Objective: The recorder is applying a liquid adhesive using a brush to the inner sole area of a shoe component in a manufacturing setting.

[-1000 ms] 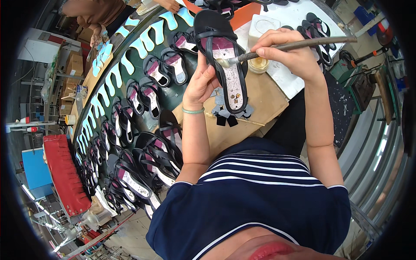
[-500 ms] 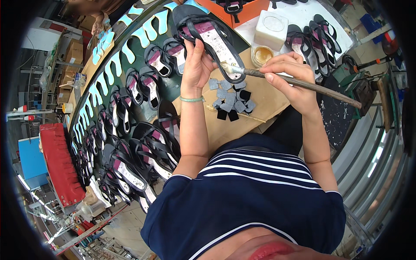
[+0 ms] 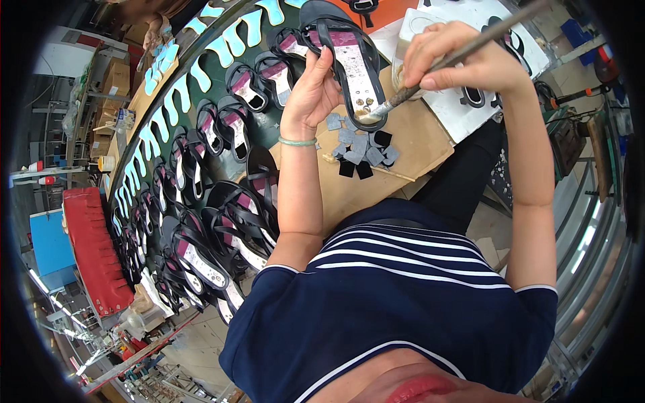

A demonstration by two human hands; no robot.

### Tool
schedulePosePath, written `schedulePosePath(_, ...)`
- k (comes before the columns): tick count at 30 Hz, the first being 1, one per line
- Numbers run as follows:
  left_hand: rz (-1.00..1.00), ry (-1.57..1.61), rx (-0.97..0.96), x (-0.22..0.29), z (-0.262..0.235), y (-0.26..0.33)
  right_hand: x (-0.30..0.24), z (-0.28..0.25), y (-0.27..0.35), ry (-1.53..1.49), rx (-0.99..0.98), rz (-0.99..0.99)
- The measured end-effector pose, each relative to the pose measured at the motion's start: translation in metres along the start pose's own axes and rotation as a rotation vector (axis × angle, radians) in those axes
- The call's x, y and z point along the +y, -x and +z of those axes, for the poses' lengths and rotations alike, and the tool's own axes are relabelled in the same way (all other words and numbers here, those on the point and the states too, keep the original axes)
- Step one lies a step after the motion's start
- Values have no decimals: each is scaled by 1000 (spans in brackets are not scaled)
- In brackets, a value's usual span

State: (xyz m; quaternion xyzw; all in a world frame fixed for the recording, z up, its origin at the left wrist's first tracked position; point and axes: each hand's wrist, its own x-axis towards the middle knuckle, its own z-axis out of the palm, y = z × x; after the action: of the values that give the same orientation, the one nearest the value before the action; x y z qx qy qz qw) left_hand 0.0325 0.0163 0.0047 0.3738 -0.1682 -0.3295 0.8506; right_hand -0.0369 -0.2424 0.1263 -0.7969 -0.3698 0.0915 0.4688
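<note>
My left hand (image 3: pixel 311 97) is closed on the edge of a black strappy sandal (image 3: pixel 349 64), whose pale insole faces up with a purple patch near the straps. My right hand (image 3: pixel 467 60) grips a long-handled brush (image 3: pixel 487 35). The brush's pale bristles touch the heel end of the insole, beside a few small round metal-looking spots. Below the sandal, several grey and black square pads (image 3: pixel 361 149) lie in a loose pile on a brown cardboard sheet (image 3: pixel 420 148). A whitish container (image 3: pixel 411 25) is partly hidden behind my right hand.
Rows of black sandals (image 3: pixel 195 258) cover the green table (image 3: pixel 272 124) on the left. Pale blue-edged sole shapes (image 3: pixel 178 97) line its far rim. More sandals lie on a white board (image 3: pixel 447 111) at the right. A thin stick (image 3: pixel 395 174) rests by the pads.
The brush has swung steeper, its bristles moving from the insole's side to its heel end. My right hand has risen, and the sandal has shifted right and turned more upright.
</note>
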Motion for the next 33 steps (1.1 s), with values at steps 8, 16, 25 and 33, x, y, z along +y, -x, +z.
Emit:
schedulePosePath(8,-149,41,-89,-6,10,-5,-8,-30,-47,-162,-453,43)
schedulePosePath(16,-186,63,-156,-14,30,-3,-28,-34,-72,-270,-690,128)
schedulePosePath(25,-280,21,-156,-35,13,-8,-33,-30,-96,-165,-913,87)
schedulePosePath(33,-168,101,-94,-25,25,-10,-33,-48,-60,-124,-545,-17)
